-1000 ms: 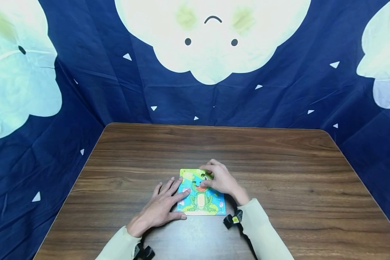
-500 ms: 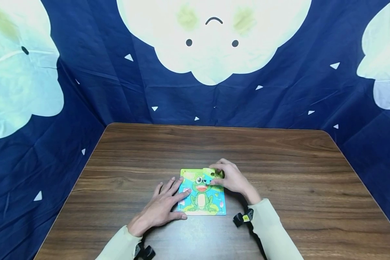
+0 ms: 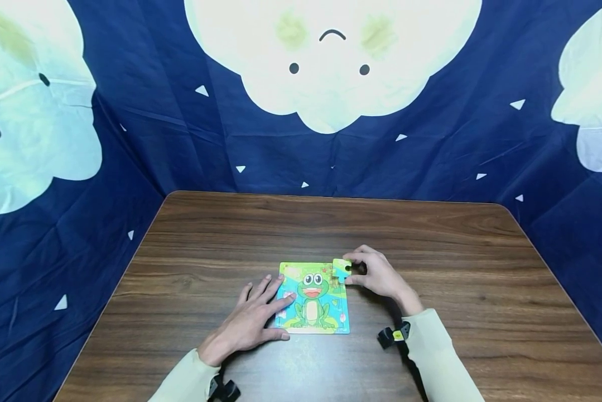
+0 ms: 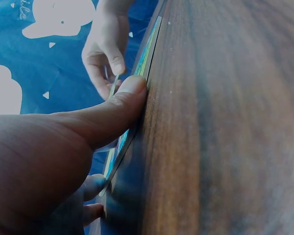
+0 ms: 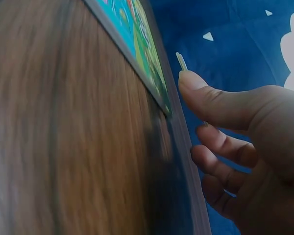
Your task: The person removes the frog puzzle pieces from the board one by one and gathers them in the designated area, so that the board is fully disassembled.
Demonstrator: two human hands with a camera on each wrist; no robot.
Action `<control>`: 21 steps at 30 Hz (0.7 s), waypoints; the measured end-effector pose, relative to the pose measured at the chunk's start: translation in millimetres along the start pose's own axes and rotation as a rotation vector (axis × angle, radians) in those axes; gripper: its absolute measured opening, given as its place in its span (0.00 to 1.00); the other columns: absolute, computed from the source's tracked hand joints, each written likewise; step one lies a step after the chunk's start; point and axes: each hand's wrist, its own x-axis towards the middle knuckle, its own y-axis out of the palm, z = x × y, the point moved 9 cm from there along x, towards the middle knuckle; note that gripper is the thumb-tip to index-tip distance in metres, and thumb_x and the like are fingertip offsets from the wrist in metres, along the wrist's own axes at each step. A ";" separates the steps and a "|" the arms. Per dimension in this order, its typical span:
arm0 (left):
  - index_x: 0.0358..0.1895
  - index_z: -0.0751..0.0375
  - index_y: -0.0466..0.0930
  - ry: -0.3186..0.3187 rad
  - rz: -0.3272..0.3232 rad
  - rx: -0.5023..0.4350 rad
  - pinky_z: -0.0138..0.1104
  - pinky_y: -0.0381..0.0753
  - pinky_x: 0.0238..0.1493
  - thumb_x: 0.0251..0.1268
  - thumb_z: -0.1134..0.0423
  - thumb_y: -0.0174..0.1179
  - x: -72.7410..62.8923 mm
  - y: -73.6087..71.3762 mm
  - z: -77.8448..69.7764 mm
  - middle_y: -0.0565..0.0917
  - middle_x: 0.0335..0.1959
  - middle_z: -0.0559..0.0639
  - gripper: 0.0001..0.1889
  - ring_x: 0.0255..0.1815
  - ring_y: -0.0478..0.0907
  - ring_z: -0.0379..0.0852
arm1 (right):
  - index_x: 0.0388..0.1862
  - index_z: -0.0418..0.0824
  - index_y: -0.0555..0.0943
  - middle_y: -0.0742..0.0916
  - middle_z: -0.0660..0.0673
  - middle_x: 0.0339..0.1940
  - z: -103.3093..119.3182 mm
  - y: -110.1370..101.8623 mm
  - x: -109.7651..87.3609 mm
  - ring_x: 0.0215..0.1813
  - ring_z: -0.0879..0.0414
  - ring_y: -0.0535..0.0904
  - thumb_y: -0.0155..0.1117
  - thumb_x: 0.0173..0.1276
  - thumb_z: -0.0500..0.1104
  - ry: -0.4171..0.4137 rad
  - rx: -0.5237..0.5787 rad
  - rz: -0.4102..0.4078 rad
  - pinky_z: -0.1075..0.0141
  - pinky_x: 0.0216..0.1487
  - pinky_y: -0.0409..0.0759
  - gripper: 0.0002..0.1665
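A square frog jigsaw puzzle [image 3: 311,314] lies on the table, its green frog facing up. Across its left edge rests my left hand [image 3: 253,321], fingers spread and straight; in the left wrist view the thumb [image 4: 112,110] lies along the board's near edge. My right hand [image 3: 381,274] pinches a puzzle piece [image 3: 341,269], yellow-green and blue, between thumb and fingers. That piece is raised over the board's top right corner and hides part of it. In the right wrist view, only the thin edge of the piece [image 5: 181,61] shows beyond the thumb, apart from the board.
The brown wooden table [image 3: 220,234] extends around the puzzle on all sides. Behind it hangs a dark blue cloth [image 3: 280,148] with white clouds and small triangles. Each wrist wears a black strap camera, such as the right one [image 3: 393,336].
The right hand has moved right with the puzzle piece, from over the frog's face to the board's top right corner. Both frog eyes now show. The left hand stays in place.
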 end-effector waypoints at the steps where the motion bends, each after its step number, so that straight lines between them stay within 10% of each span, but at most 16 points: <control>1: 0.74 0.45 0.69 0.002 0.000 0.000 0.72 0.50 0.70 0.60 0.38 0.64 0.1 0.3 0.1 0.56 0.81 0.61 0.39 0.81 0.51 0.68 | 0.60 0.42 0.82 0.84 0.46 0.51 -2.1 -2.0 -1.3 0.45 0.55 0.77 0.78 0.57 0.46 0.000 0.000 -0.002 0.62 0.47 0.74 0.31; 21: 0.73 0.45 0.69 0.014 -0.021 0.002 0.72 0.51 0.70 0.59 0.37 0.64 -0.9 -0.5 -0.5 0.57 0.81 0.61 0.38 0.81 0.52 0.68 | 0.60 0.40 0.82 0.85 0.43 0.50 -56.0 -31.1 -22.2 0.50 0.49 0.83 0.78 0.57 0.43 0.038 -0.024 -0.029 0.53 0.50 0.80 0.30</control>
